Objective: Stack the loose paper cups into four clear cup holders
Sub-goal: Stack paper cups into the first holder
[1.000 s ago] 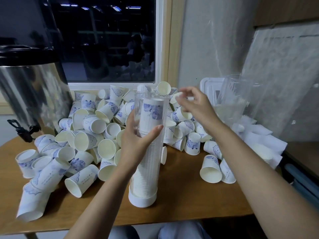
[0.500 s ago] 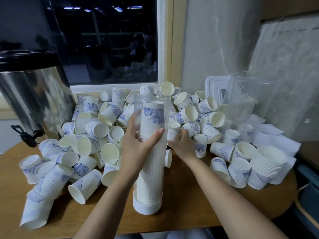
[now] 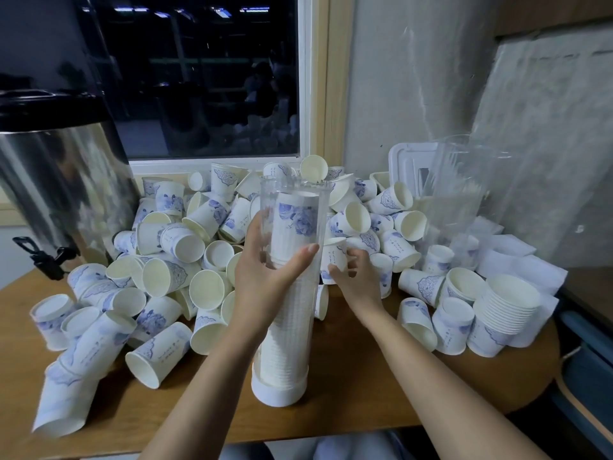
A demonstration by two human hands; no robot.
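Right hand [image 3: 360, 283] has pinched a loose cup [image 3: 333, 257] just beside the holder [image 3: 287, 343], whose wall left hand [image 3: 262, 273] grips.

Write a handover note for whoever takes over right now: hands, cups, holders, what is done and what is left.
Left hand grips the upright cup holder around mid-height, steadying it on the table.
Right hand grips a paper cup just right of the holder.
Done: the stack inside reaches nearly to the rim.
Left: add this cup. The big cup pile and a nested stack at far right remain. The other clear holders at back right look empty, and their count is unclear.
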